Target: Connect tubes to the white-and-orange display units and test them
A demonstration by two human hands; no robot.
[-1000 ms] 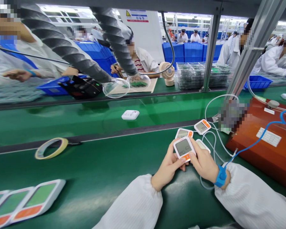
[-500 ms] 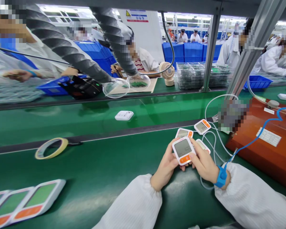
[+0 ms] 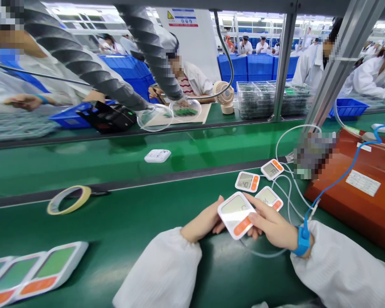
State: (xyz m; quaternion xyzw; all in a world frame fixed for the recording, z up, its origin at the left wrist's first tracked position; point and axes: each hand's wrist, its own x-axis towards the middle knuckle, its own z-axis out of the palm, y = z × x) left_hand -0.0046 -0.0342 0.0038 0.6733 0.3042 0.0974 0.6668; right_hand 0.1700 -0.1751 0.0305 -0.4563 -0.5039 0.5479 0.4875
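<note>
My right hand (image 3: 271, 222) holds a small white digital display unit (image 3: 233, 209), its thumb on the orange button strip and its fingers underneath. Glare crosses part of the grey screen. At the unit's left edge is my left hand (image 3: 203, 220), fingers apart and partly hidden behind it; no thumb presses its front. Just beyond lie three similar units: one reading 401 (image 3: 247, 182), one farther back (image 3: 272, 170), and one (image 3: 269, 199) partly covered by my right hand. A blue wrist strap (image 3: 302, 240) circles my right wrist.
Larger display units (image 3: 53, 263) lie at the lower left, near a tape roll (image 3: 53, 207). A white piece (image 3: 158, 155) sits on the green belt (image 3: 115, 158). An orange-brown box (image 3: 356, 192) with cables stands right. Co-workers, fume hoses (image 3: 83, 70) and a fan (image 3: 224, 98) are beyond.
The held unit has moved left and nearer and turned slightly. My left hand has shifted left, its thumb off the unit's front. The white piece on the belt has slid left.
</note>
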